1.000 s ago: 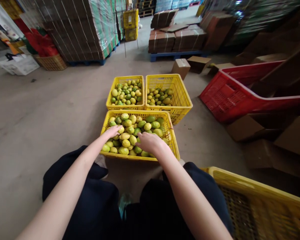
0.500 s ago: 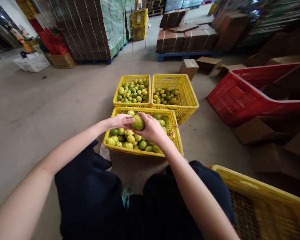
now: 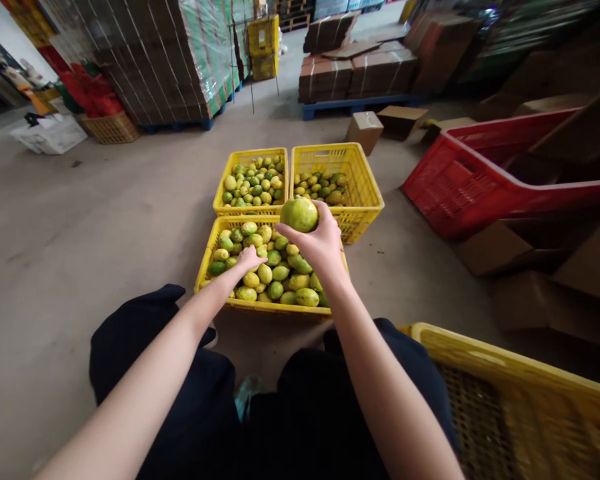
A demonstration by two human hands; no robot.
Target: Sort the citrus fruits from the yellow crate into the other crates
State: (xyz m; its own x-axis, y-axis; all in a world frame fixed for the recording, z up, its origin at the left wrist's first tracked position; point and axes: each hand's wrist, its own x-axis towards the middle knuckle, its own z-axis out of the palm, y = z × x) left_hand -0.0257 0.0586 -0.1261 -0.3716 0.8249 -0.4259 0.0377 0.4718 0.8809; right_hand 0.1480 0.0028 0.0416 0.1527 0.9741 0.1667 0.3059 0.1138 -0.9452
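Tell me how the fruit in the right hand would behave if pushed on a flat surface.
The fruit would probably roll, since its outline looks nearly round. It seems fairly stiff: no dent shows in the right hand's grip. Its smooth-looking skin may make it somewhat slippery.

- Left arm (image 3: 173, 337) extends toward one-thirty; left hand (image 3: 250, 258) low, palm down.
- Right arm (image 3: 375, 353) extends toward eleven o'clock; right hand (image 3: 326, 240) raised, gripping.

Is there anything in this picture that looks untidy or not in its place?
Yes: open cardboard boxes lie jumbled beside the red crate, looking untidy next to the three closely grouped yellow crates of fruit.
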